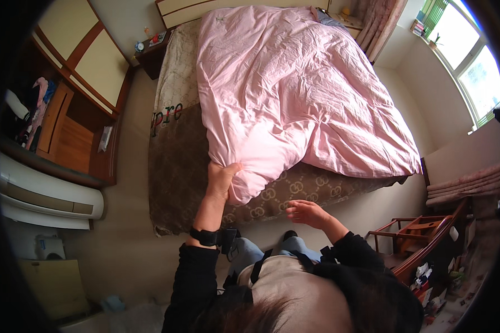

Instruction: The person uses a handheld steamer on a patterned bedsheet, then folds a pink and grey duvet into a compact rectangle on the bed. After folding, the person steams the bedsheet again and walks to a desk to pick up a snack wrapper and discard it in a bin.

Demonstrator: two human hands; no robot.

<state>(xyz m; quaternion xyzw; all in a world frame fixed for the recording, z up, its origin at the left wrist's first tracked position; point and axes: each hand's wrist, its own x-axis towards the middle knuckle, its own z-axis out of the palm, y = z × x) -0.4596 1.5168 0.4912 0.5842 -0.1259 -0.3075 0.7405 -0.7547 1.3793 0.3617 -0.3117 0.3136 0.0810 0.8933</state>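
A large pink duvet (283, 72) lies rumpled over most of the bed. My left hand (223, 176) is closed on its near left corner, which it lifts a little at the foot of the bed. My right hand (307, 213) hangs in the air just off the bed's near edge, fingers stretched out, holding nothing. Under the duvet a brown patterned bed cover (178, 166) shows along the left side and the foot.
A bedside table (150, 55) with small items stands at the far left. Left are an open wardrobe (75, 139) and a white air conditioner (50, 191). A wooden chair (411, 233) stands at the right, below a pink curtain (464, 186). The window (472, 61) is far right.
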